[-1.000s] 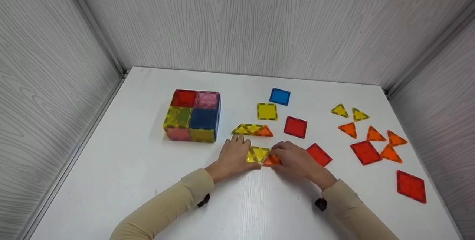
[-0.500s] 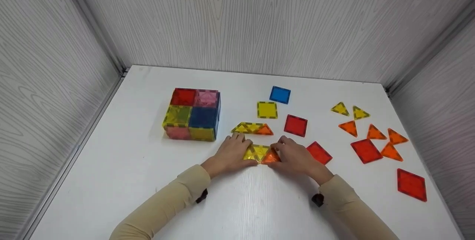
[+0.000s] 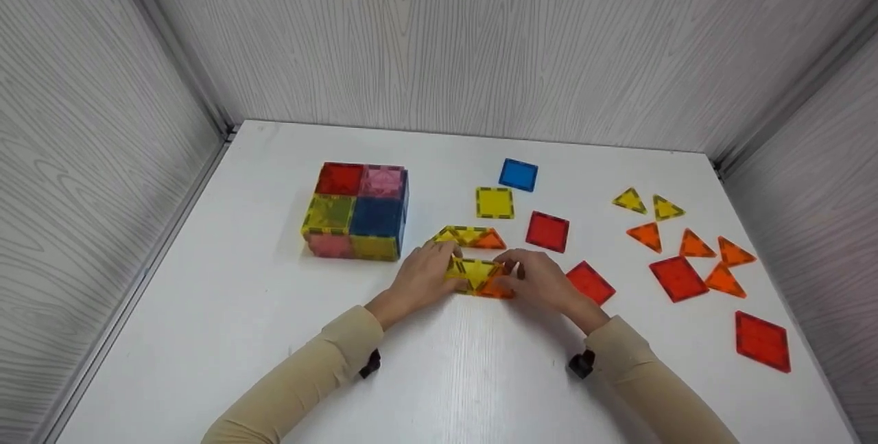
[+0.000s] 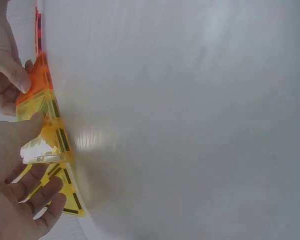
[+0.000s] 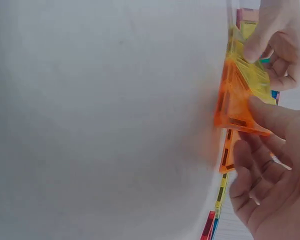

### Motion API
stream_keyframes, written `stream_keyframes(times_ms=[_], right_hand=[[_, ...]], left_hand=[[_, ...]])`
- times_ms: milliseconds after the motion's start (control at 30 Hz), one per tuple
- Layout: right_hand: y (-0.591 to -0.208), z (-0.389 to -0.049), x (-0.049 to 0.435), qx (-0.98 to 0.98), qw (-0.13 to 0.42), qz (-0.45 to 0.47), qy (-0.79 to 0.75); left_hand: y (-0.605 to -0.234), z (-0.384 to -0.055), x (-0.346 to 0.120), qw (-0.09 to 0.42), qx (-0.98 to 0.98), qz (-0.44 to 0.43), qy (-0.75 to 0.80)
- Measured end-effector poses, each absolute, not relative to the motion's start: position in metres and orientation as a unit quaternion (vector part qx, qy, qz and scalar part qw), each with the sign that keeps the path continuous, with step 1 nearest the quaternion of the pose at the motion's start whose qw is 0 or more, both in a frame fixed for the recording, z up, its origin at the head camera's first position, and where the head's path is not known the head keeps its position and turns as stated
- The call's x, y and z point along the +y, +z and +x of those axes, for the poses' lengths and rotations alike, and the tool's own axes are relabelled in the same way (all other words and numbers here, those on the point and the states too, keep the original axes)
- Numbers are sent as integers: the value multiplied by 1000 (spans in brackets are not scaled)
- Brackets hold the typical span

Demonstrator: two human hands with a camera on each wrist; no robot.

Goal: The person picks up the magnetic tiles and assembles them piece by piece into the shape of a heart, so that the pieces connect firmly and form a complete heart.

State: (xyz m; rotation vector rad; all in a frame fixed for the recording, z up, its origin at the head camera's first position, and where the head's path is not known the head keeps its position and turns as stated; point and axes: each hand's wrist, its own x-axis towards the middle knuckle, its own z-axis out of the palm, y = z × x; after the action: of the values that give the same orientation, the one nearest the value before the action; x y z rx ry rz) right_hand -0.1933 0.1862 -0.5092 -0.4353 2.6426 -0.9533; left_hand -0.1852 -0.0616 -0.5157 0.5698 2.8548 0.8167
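A joined strip of translucent triangular magnetic tiles, yellow point(image 3: 473, 270) with orange point(image 3: 495, 287) at its right end, is held between both hands and tipped up. My left hand point(image 3: 420, 282) pinches the yellow end, thumb on the near face, as the left wrist view shows on the yellow tile point(image 4: 40, 145). On the other side my right hand point(image 3: 547, 282) pinches the orange triangle tile point(image 5: 235, 102), its lower fingers curled beneath. Just behind lies a similar strip point(image 3: 473, 234) of yellow and orange triangles, partly covered by the left fingers.
A block of coloured square tiles point(image 3: 377, 216) stands at the left. Square tiles lie behind and right: blue point(image 3: 518, 175), yellow point(image 3: 494, 203), red point(image 3: 547, 232) and another red one point(image 3: 590, 283) beside the right hand. Loose triangles point(image 3: 696, 243) and more red squares point(image 3: 762, 341) spread farther right.
The strip has come up off its flat position and shifted slightly away from the body, toward the back strip. Both hands moved with it, and the left fingers now overlap the back strip.
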Motion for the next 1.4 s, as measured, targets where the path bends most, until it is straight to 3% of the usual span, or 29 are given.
stream_keyframes(times_ms=[333,867,1100,1400], right_hand=[[-510,-202,180,920,45,-208,-331],[-515,-207,182,922,37,-239,-303],[-512,-211,223,934,54,-221,-276],[-498,-245,313,967,3,-134,-218]], left_hand=[[-515,-190,-70,-31,940,182,286],[-521,-188,-73,1,942,167,291],[-525,-188,-80,25,949,146,280],[-524,-190,-84,46,950,155,267]])
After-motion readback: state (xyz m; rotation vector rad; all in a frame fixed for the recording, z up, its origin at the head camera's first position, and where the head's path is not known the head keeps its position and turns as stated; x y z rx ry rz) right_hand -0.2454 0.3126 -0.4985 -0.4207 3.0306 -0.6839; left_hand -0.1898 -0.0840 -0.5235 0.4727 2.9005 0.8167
